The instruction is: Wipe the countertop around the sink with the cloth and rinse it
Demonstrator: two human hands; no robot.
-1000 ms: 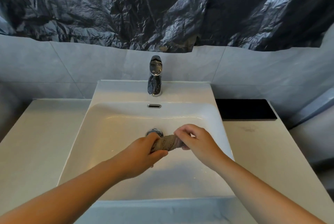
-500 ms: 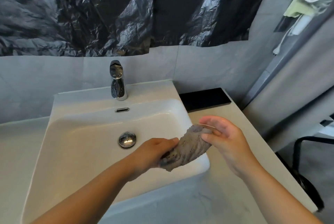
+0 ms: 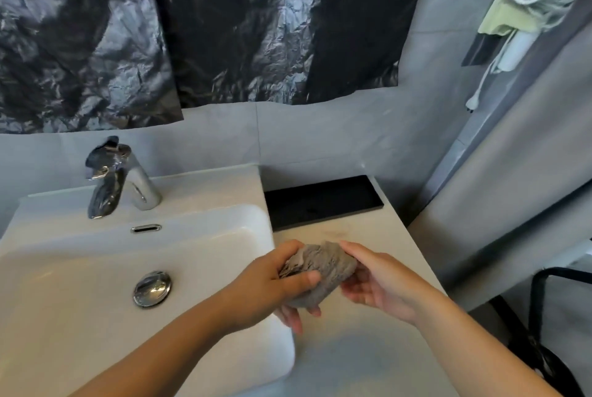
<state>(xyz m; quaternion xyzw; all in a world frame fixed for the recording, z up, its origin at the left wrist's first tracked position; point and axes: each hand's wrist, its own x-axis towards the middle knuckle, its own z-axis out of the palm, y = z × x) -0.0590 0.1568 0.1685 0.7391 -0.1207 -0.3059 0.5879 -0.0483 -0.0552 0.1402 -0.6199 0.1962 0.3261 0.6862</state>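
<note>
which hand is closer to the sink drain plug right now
Left. The left hand holds the cloth at the basin's right rim, just right of the drain plug; the right hand is farther right, over the countertop.

From my feed I see two bare forearms coming in from the bottom edge, no sleeves in view up to where the frame cuts them off. Left hand [image 3: 269,287] and right hand [image 3: 381,281]: no gloves, no rings, no watch or wristband, no markings that I can make out. Nails on the fingers [image 3: 304,278] look short and unpainted, tho it's a bit blurry. Rest of the person is out of frame.
</note>
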